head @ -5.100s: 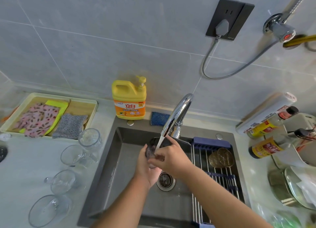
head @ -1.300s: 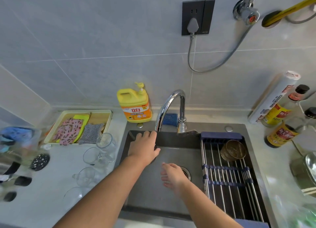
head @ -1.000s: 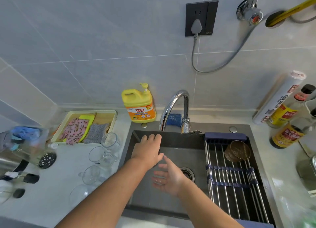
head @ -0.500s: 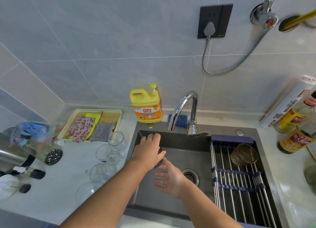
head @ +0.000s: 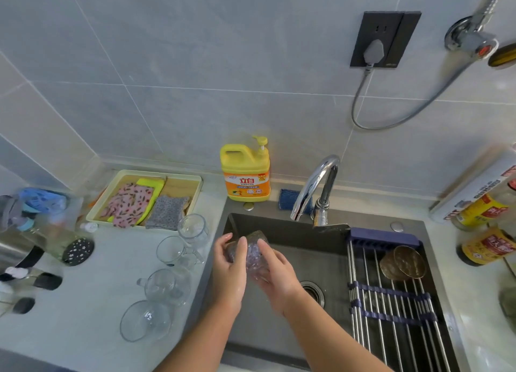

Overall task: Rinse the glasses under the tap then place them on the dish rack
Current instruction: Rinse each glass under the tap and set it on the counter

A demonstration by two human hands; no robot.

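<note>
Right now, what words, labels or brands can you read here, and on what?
"立白": orange label of the soap jug.
Smaller print on that label: too small to read.
Print on the roll: blurred.
Yellow labels on the sauce bottles: blurred.
Mark on the socket: too small.

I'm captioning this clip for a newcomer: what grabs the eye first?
The left hand and right hand grip a purple-tinted glass over the left side of the sink. A bright yellow soap bottle stands behind the sink; clear glasses wait on the counter to its left, amber glasses lie on the dish rack at right.
</note>
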